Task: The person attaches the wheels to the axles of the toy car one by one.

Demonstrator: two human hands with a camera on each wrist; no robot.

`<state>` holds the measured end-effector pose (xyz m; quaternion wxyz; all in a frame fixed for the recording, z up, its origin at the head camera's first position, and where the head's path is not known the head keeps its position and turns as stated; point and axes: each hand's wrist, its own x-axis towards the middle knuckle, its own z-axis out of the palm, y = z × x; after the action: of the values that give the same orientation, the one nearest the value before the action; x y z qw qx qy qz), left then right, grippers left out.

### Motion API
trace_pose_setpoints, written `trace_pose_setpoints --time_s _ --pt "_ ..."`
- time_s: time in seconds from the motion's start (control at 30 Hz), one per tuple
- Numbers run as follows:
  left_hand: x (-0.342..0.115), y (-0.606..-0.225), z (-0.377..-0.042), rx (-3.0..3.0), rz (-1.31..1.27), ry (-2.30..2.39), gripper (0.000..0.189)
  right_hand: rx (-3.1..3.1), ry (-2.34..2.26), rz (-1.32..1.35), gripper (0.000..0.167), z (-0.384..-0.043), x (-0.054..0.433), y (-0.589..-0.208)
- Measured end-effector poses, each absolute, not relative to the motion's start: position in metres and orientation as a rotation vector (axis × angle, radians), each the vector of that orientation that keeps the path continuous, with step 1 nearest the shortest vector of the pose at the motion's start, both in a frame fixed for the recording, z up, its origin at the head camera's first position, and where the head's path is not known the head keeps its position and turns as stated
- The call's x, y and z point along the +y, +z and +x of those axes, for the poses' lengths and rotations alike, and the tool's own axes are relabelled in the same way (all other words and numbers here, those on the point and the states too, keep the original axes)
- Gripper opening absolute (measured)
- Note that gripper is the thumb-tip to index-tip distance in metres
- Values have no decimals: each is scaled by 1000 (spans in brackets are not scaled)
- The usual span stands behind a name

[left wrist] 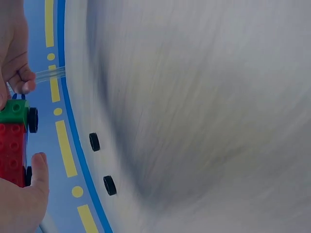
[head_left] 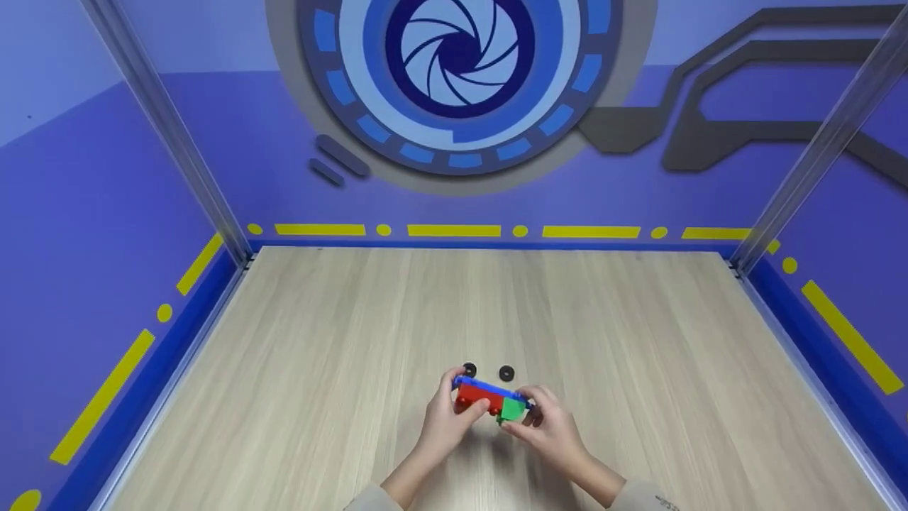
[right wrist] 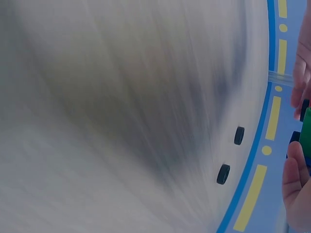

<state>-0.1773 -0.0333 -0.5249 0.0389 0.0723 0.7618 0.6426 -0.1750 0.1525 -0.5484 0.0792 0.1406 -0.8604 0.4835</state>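
Observation:
Both hands hold a small toy car (head_left: 484, 399) above the table, tilted down towards the right. It has a blue base (head_left: 489, 387), a studded red brick (left wrist: 12, 150) and a green brick (head_left: 513, 409) at its right end. Black wheels (left wrist: 33, 120) sit on its side. My left hand (head_left: 443, 424) grips the red end, thumb on the near face and fingers at the back. My right hand (head_left: 558, 431) pinches the green end between thumb and fingers. Part of the car lies outside both wrist views.
Two loose black wheels, a left one (left wrist: 110, 185) and a right one (head_left: 506, 373), lie on the wood-grain table (head_left: 340, 341) just beyond the car. Blue-purple panels (head_left: 213, 149) with yellow marks and metal corner posts (head_left: 170, 135) enclose the table.

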Motion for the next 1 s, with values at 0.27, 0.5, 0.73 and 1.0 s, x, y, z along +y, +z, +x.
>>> trace_pose_setpoints --time_s 0.27,0.5,0.73,1.0 --pt "-23 -506 -168 2366 114 2016 51 -2571 1363 398 44 -170 143 -552" --pt "-18 -509 -169 2384 29 2024 47 -2646 1353 331 45 -167 138 -552" --pt "-21 -512 -171 2372 64 2017 46 -2656 1354 381 44 -168 139 -552" --pt "-31 -546 -186 2389 19 2041 51 -2705 1467 508 43 -176 148 -550"
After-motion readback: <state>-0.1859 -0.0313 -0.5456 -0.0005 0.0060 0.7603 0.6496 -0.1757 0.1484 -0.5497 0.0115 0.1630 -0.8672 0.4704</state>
